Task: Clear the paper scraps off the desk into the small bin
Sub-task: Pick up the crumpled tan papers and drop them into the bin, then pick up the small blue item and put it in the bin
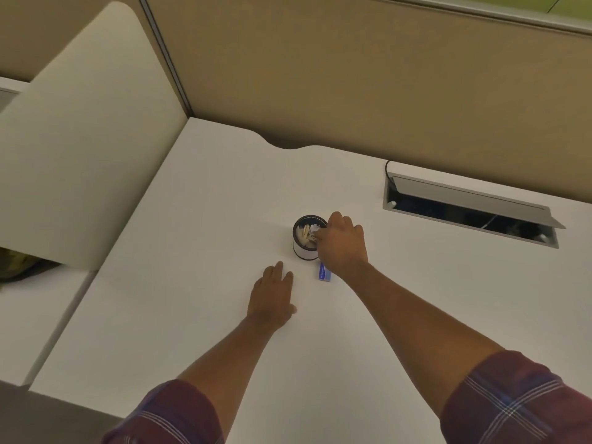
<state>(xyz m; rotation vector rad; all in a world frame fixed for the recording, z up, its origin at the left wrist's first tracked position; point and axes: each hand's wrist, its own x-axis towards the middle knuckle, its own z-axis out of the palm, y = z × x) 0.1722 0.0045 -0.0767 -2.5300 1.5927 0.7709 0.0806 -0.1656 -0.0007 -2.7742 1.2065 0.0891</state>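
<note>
The small round bin (302, 249), white with a dark rim, stands in the middle of the white desk (192, 219). Several pale paper scraps (306, 232) lie inside it. My right hand (342, 243) hovers over the bin's right rim, fingers pinched together on a scrap at the opening. My left hand (272, 298) lies flat on the desk, fingers spread, just in front of and left of the bin, holding nothing. A small blue and white slip (324, 273) lies on the desk under my right wrist, beside the bin.
A cable hatch (467, 213) with a raised grey lid is set in the desk at the back right. Tan partition walls (352, 91) close the back. A white side panel (80, 155) stands at the left, with a lower surface beside it.
</note>
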